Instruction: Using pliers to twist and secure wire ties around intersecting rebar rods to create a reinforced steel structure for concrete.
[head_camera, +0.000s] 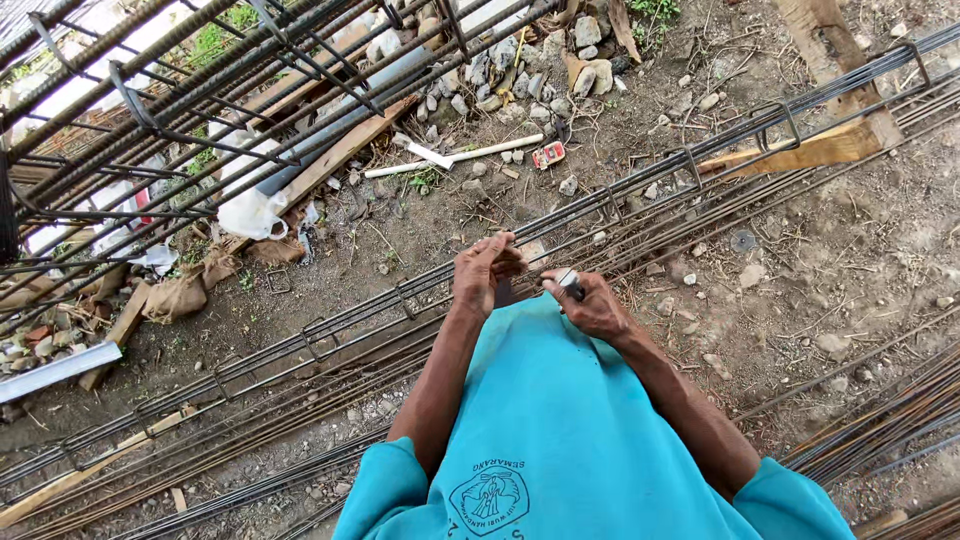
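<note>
A long rebar cage (690, 160) of dark steel bars and square stirrups lies diagonally across the dirt in front of me. My left hand (482, 272) pinches at the cage's top bars, fingers closed, likely on thin tie wire that is too fine to make out. My right hand (592, 303) grips a small metal tool (570, 283) with a shiny tip, right beside the left hand. A teal shirt covers my body at the bottom of the view.
A second rebar cage (200, 90) lies raised at the upper left. Loose rebar bundles (880, 420) rest at the lower right. Wooden planks (820, 140), stones (500, 70), a white pipe (455, 155) and plastic scraps litter the dirt.
</note>
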